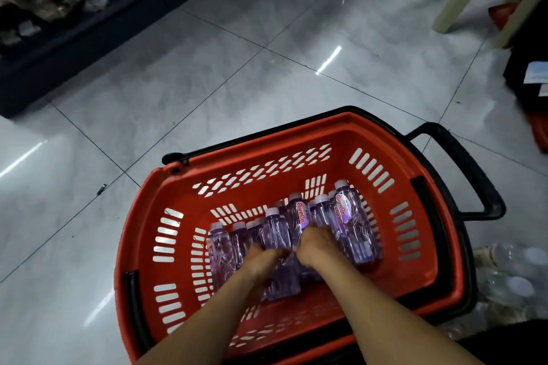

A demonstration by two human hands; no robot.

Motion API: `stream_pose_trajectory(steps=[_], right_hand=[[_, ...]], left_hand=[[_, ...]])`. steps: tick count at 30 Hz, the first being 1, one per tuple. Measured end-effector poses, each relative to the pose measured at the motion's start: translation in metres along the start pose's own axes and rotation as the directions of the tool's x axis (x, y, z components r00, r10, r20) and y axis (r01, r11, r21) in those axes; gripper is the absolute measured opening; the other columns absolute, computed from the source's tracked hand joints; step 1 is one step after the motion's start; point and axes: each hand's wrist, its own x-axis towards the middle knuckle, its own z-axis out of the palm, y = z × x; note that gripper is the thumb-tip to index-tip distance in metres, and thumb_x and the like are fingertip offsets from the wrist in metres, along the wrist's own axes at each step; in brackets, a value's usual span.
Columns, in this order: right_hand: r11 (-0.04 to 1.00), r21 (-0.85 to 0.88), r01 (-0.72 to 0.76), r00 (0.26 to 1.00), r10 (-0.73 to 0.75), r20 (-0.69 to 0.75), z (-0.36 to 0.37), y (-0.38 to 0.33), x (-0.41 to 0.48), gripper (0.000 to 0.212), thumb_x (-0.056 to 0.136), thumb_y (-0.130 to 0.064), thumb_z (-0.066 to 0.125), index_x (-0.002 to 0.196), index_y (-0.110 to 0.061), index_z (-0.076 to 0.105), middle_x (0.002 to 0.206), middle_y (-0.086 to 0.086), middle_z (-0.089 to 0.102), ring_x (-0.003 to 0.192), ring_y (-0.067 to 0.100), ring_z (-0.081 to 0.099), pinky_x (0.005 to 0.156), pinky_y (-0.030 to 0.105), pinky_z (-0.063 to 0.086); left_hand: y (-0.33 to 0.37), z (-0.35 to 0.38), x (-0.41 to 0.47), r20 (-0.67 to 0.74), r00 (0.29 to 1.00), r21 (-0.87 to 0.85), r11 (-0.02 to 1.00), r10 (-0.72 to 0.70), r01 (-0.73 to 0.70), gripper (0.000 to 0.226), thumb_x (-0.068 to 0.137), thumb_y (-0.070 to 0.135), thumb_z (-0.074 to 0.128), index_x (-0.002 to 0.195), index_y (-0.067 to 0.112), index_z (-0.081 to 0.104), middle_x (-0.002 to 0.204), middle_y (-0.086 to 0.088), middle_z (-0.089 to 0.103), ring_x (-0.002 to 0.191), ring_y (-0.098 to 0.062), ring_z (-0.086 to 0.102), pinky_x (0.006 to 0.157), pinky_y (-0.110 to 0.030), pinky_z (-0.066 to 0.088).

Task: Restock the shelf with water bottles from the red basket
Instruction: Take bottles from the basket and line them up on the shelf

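The red basket (296,130) sits on the floor with many bottles (344,216) heaped inside. The left hand (261,256) and right hand (312,246) reach in side by side, fingers curled round bottles. The dark shelf (59,44) stands well apart and shows no water, so most of the restocking seems left.

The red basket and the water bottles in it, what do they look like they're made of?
Red basket: moulded hard plastic by the look, slightly glossy, with slotted walls and a smooth rim. Its black handle: likely plastic too, matte. Water bottles: clear thin plastic with a purple tint, ribbed sides catching light, pale caps and printed labels.
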Motion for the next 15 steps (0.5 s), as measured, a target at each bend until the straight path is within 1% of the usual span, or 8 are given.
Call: stream_pose_trajectory(steps=[2, 4, 5, 6, 8, 9, 13, 15], right_hand=[[0.999, 0.036, -0.003, 1.000, 0.003, 0.003, 0.005, 0.001, 0.003, 0.049, 0.094, -0.016, 0.061, 0.139, -0.010, 0.043, 0.120, 0.011, 0.053, 0.095, 0.017, 0.061, 0.068, 0.018, 0.048], [0.997, 0.075, -0.012, 1.000, 0.011, 0.009, 0.005, 0.002, 0.003, 0.043, 0.095, -0.010, 0.057, 0.136, -0.007, 0.046, 0.105, 0.007, 0.058, 0.073, 0.011, 0.056, 0.053, 0.016, 0.043], [0.997, 0.078, -0.014, 1.000, 0.012, 0.024, 0.004, 0.004, 0.003, 0.046, 0.096, -0.009, 0.055, 0.140, -0.005, 0.041, 0.113, 0.009, 0.060, 0.079, 0.014, 0.060, 0.058, 0.017, 0.045], [0.996, 0.089, -0.009, 0.999, 0.005, 0.046, 0.002, 0.006, 0.004, 0.055, 0.096, -0.008, 0.054, 0.146, -0.004, 0.031, 0.127, 0.012, 0.058, 0.096, 0.019, 0.063, 0.067, 0.018, 0.047], [0.985, 0.171, -0.003, 0.993, -0.017, 0.117, -0.002, 0.011, 0.011, 0.070, 0.098, -0.010, 0.052, 0.153, -0.005, 0.010, 0.144, 0.016, 0.046, 0.116, 0.026, 0.058, 0.074, 0.023, 0.045], [0.976, 0.219, -0.002, 0.986, -0.034, 0.162, -0.002, 0.013, 0.014, 0.071, 0.098, -0.013, 0.053, 0.154, -0.006, 0.010, 0.145, 0.017, 0.044, 0.114, 0.025, 0.058, 0.073, 0.025, 0.047], [0.896, 0.440, -0.055, 0.949, -0.090, 0.302, 0.000, 0.012, 0.014, 0.058, 0.090, -0.011, 0.064, 0.141, -0.008, 0.037, 0.133, 0.012, 0.050, 0.105, 0.020, 0.057, 0.084, 0.029, 0.050], [0.828, 0.552, -0.103, 0.924, -0.125, 0.361, -0.004, 0.010, 0.012, 0.065, 0.083, -0.007, 0.071, 0.139, -0.010, 0.037, 0.128, 0.010, 0.052, 0.107, 0.020, 0.054, 0.080, 0.029, 0.047]], left_hand=[[0.004, -0.001, 0.000, -0.007, 1.000, -0.012, 1.000, 0.015, -0.015, 0.062, 0.069, 0.030, 0.080, 0.117, 0.002, 0.054, 0.088, -0.011, 0.064, 0.072, -0.022, 0.059, 0.049, -0.026, 0.044], [0.005, -0.001, 0.003, -0.008, 1.000, -0.024, 1.000, 0.016, -0.017, 0.051, 0.075, 0.025, 0.077, 0.115, 0.001, 0.055, 0.082, -0.008, 0.060, 0.066, -0.019, 0.053, 0.050, -0.026, 0.042], [0.005, 0.001, 0.005, -0.015, 1.000, -0.031, 0.999, 0.018, -0.019, 0.049, 0.076, 0.025, 0.077, 0.115, 0.003, 0.055, 0.088, -0.009, 0.062, 0.071, -0.019, 0.055, 0.055, -0.028, 0.045], [0.005, 0.004, 0.005, -0.014, 1.000, -0.045, 0.999, 0.012, -0.013, 0.050, 0.076, 0.026, 0.077, 0.115, 0.005, 0.054, 0.095, -0.010, 0.065, 0.078, -0.021, 0.059, 0.061, -0.031, 0.048], [0.004, 0.008, 0.004, -0.001, 1.000, -0.081, 0.997, 0.014, -0.014, 0.049, 0.077, 0.028, 0.076, 0.114, 0.003, 0.056, 0.094, -0.010, 0.068, 0.082, -0.023, 0.062, 0.064, -0.033, 0.049], [0.002, 0.007, 0.004, 0.006, 1.000, -0.113, 0.994, 0.007, -0.007, 0.047, 0.079, 0.028, 0.075, 0.112, 0.000, 0.058, 0.087, -0.009, 0.069, 0.077, -0.023, 0.062, 0.062, -0.031, 0.048], [-0.004, -0.011, -0.001, 0.125, 0.991, -0.246, 0.966, -0.052, 0.082, 0.032, 0.089, 0.023, 0.065, 0.111, 0.001, 0.065, 0.080, -0.010, 0.064, 0.075, -0.023, 0.056, 0.069, -0.035, 0.045], [-0.006, -0.023, -0.003, 0.199, 0.979, -0.319, 0.941, -0.046, 0.109, 0.021, 0.093, 0.016, 0.056, 0.104, 0.002, 0.068, 0.075, -0.008, 0.064, 0.072, -0.022, 0.055, 0.069, -0.035, 0.044]])
